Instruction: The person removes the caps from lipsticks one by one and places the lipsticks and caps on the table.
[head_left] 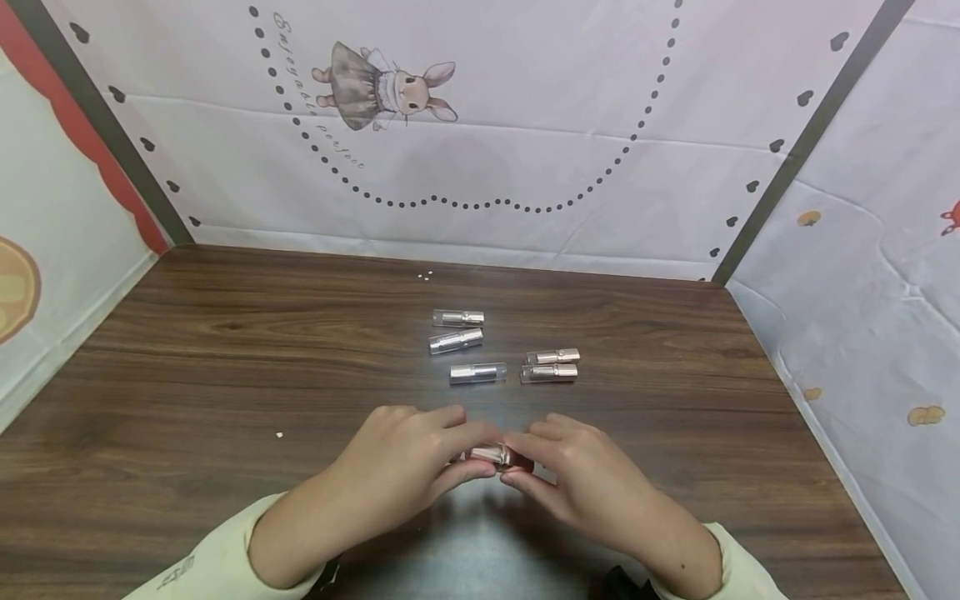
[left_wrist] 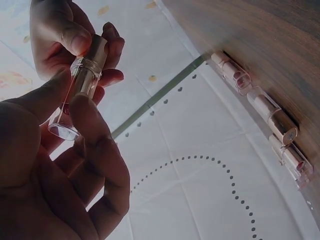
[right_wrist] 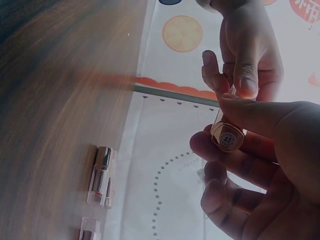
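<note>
Close to the front of the table, both hands hold one lipstick [head_left: 489,454] with a shiny gold-toned body and a clear cap. My left hand [head_left: 405,458] pinches the clear cap end between thumb and fingers. Thumb and fingers of my right hand [head_left: 581,467] grip the metallic base, whose round label shows in the right wrist view. In the left wrist view the lipstick [left_wrist: 89,75] is tilted, with a reddish tint inside the clear part. Fingers hide part of it in every view.
Beyond the hands lie several more clear-capped lipsticks: silver-looking ones [head_left: 478,373] in the middle and rose-gold ones [head_left: 550,373] to the right. Small white bits [head_left: 425,276] lie farther back, another white bit [head_left: 280,434] at left. Printed cloth walls [head_left: 525,167] border the wooden table [head_left: 225,333].
</note>
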